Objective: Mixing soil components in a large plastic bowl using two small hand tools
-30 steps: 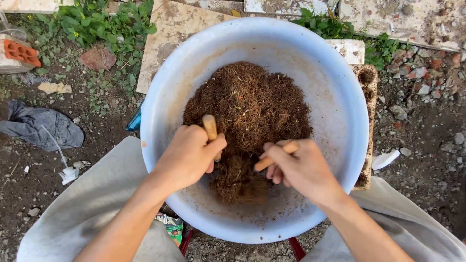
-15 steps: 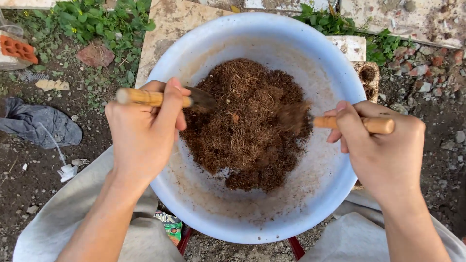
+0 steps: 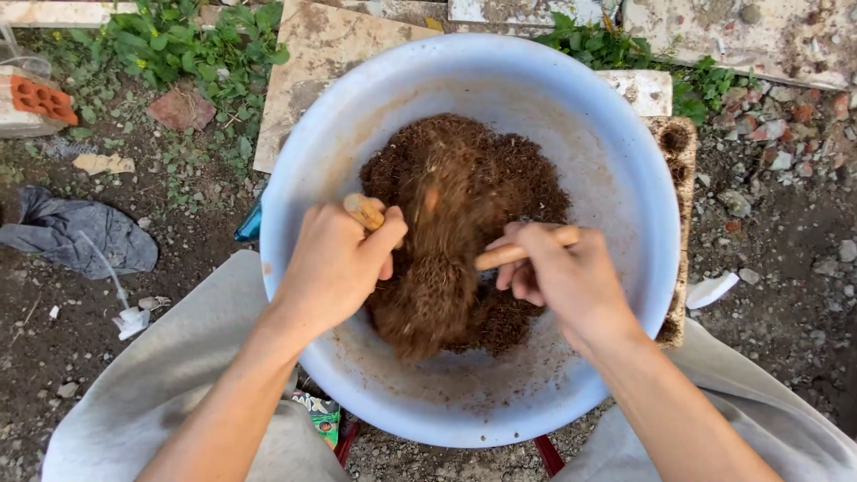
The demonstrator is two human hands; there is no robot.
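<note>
Brown fibre point(image 3: 464, 192), partly blurred; both hands point(image 3: 335, 263) point(image 3: 562, 277) clasp wooden-handled tools.

Bare dirt ground point(image 3: 786, 223), green weeds point(image 3: 192, 45), stone slabs point(image 3: 312, 62), grey rag point(image 3: 76, 232), daylight.

Basin crowded at centre, bare toward the rim.
Fibre heap point(image 3: 460, 205) fills the middle of the basin point(image 3: 625, 178); both hands point(image 3: 339, 263) point(image 3: 562, 277) close off its near side. Bare wall left, right and far side; knees flank the near rim.

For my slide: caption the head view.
Left hand and right hand work wooden-handled tools through brown fibre in a pale blue basin.
</note>
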